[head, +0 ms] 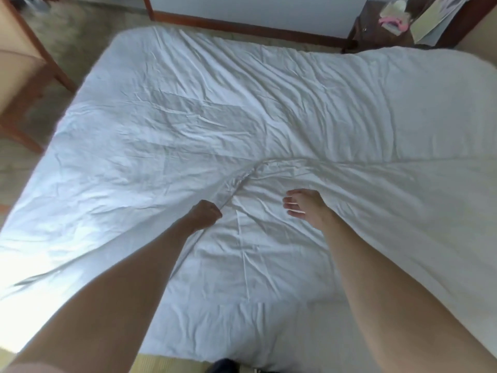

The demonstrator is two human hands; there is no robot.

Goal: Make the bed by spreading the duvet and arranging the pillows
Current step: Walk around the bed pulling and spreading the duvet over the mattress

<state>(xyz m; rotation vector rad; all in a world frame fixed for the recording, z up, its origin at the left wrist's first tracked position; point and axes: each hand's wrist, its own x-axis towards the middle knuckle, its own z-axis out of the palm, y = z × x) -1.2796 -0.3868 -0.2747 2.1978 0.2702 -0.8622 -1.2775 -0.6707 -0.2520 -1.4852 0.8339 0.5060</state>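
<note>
On the bed [80, 265], near its middle: left hand [205, 214] gripping a bunched ridge of the white duvet [349, 117], fingers curled round the cloth where the fold runs up and away. Right hand [304, 204] hovering just beside it, fingers loosely spread, holding nothing, palm down over the fabric. Duvet lying across almost the whole mattress, rumpled, one long crease trailing off to the right. No pillows showing anywhere. Judging by the fine wrinkles: soft, light, limp stuff, sliding easily, giving no resistance and keeping no shape. Probably best taking hold at an edge or corner with both hands, not mid-sheet, since pulling from the middle only gathers more folds. Wooden chair [24, 76] standing left, dark bedside cabinet [376, 30] beyond the far corner.
</note>
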